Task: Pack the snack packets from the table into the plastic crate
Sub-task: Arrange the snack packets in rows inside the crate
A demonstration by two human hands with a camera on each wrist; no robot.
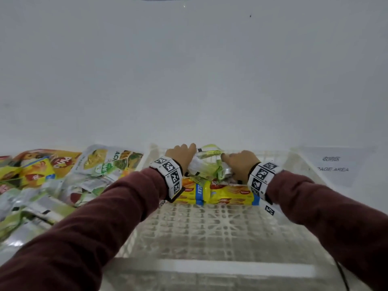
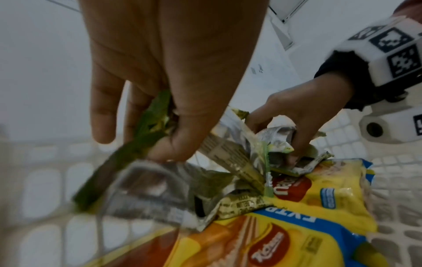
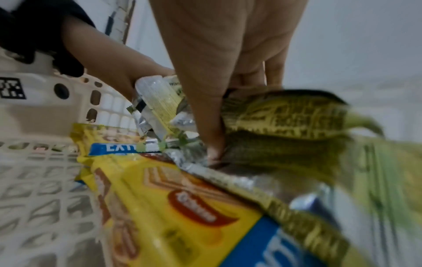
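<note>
Both of my hands are at the far end of the white plastic crate [image 1: 210,265]. My left hand [image 1: 182,156] and right hand [image 1: 241,162] grip a crumpled bunch of green and silver snack packets [image 1: 207,164] from either side. The bunch sits just above yellow wafer packets [image 1: 226,194] that lie in the crate. In the left wrist view my left hand [image 2: 178,137] pinches the bunch [image 2: 148,195] between thumb and fingers. In the right wrist view my right hand [image 3: 212,117] has its thumb pressed into the packets [image 3: 285,115], over the wafer packets [image 3: 182,207].
A pile of snack packets [image 1: 52,175] covers the table left of the crate. A paper sign [image 1: 333,164] lies to the crate's right. The crate's near half shows bare lattice floor [image 1: 199,227]. A black cable [image 1: 342,274] runs at the lower right.
</note>
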